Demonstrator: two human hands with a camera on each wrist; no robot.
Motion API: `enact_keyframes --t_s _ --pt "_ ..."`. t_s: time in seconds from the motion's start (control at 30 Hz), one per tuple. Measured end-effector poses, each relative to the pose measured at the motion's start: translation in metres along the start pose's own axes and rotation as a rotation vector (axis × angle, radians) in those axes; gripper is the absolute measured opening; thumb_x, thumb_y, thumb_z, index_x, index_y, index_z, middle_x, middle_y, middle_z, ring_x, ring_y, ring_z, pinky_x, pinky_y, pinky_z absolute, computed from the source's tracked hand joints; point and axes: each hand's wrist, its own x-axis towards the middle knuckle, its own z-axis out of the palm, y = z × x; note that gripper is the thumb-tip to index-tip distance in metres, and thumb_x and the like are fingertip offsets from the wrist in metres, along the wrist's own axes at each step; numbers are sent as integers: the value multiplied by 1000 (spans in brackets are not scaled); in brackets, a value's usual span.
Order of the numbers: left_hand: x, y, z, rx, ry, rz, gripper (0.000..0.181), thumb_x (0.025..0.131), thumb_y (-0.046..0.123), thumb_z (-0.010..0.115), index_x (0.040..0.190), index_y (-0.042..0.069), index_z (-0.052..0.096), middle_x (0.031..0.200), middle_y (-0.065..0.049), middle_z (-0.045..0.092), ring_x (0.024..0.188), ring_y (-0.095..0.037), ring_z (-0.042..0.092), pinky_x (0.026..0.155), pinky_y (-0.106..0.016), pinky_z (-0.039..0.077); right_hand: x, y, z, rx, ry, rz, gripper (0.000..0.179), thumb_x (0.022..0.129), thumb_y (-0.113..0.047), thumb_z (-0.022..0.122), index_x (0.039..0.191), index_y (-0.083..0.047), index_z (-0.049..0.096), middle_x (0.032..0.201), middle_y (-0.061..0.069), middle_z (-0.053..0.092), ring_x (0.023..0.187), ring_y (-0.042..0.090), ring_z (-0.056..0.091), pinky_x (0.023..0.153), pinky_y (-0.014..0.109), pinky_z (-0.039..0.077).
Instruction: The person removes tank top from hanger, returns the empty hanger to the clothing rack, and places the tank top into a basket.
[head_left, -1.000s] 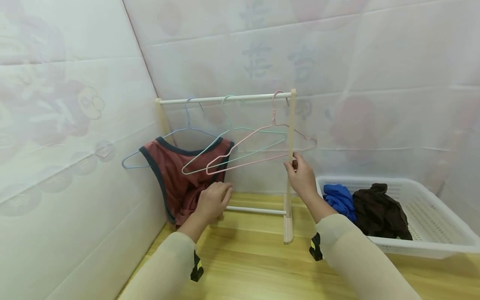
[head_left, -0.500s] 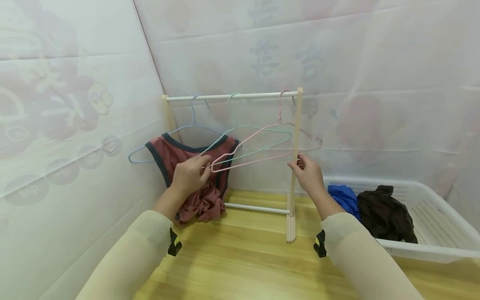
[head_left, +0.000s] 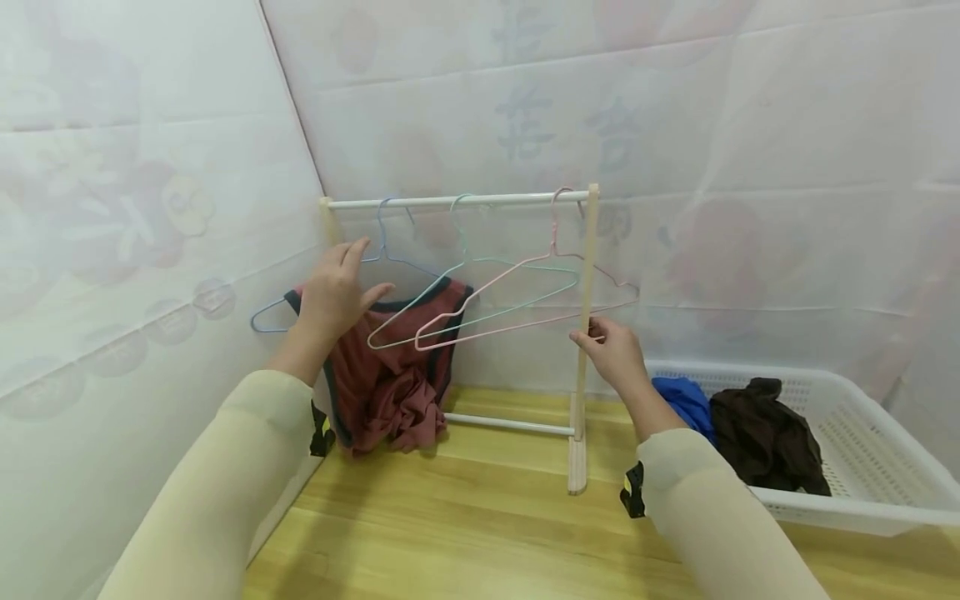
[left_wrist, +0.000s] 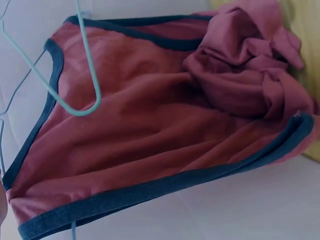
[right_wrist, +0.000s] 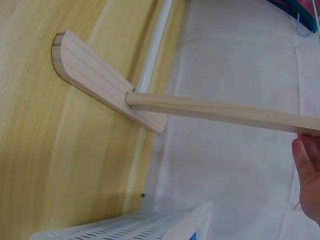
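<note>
A wooden clothes rack (head_left: 588, 279) with a white top bar stands at the back. My right hand (head_left: 615, 354) grips its right post, thumb in front and fingers curled behind. My left hand (head_left: 327, 292) is raised at the left, fingers extended and thumb apart, in front of the blue hanger (head_left: 383, 229) and a garment shoulder. On that hanger hangs a dark red sleeveless top (head_left: 367, 367) with navy trim, its lower part bunched up. Beside it hang a bare mint green hanger (head_left: 464, 237) and a bare pink hanger (head_left: 554, 233). In the left wrist view the top (left_wrist: 130, 105) fills most of the frame.
A white plastic basket (head_left: 877, 433) at the right holds blue cloth (head_left: 684, 404) and dark brown cloth (head_left: 768, 437). Pale printed sheeting (head_left: 450, 108) covers the back and left walls. The rack's foot (head_left: 577, 467) stands on the wood-grain tabletop (head_left: 465, 533).
My left hand has moved up and left, from the bottom of the top, past the green hanger's corner, to the top's shoulder. The right hand stays on the post.
</note>
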Motion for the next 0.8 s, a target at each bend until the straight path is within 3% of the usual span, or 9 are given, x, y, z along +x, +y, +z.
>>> enact_keyframes --t_s 0.2,0.37,0.5,0.6,0.67,0.8 --pt "9 -7 2 74 -228 -180 91 76 55 79 140 -1 47 125 -26 59 113 -42 57 88 -55 51 -2 0 2 -7 -9 7 48 95 -41 64 129 -8 63 111 16 70 106 34 66 85 48 55" --pt "18 -10 4 124 -316 -196 90 75 63 75 133 -2 54 118 -25 63 104 -43 61 82 -55 52 -2 -3 7 -6 -30 20 47 95 -40 64 130 -9 62 113 15 70 107 33 65 86 47 55" --pt "29 -12 4 66 -420 -262 82 80 68 67 123 -2 61 113 -24 66 102 -42 62 81 -56 52 -2 -8 9 -3 -43 26 45 95 -40 64 129 -10 63 113 14 69 107 32 65 86 47 55" --pt "38 -16 3 14 -509 -334 81 87 74 50 107 -2 66 105 -24 67 98 -42 62 80 -56 50 -2 -13 12 6 -47 24 44 95 -38 64 128 -10 63 112 14 70 107 32 65 86 47 55" --pt "41 -19 3 -3 -532 -356 86 91 76 35 101 -3 67 102 -26 67 98 -44 61 83 -57 48 -1 -15 15 11 -48 20 42 96 -36 64 128 -10 63 112 14 70 107 32 65 86 47 55" --pt "45 -24 -1 -28 -561 -392 95 95 74 16 108 -5 67 113 -30 64 110 -48 57 94 -59 42 1 -19 20 16 -45 11 40 96 -34 65 127 -10 64 111 13 71 105 31 66 86 47 55"
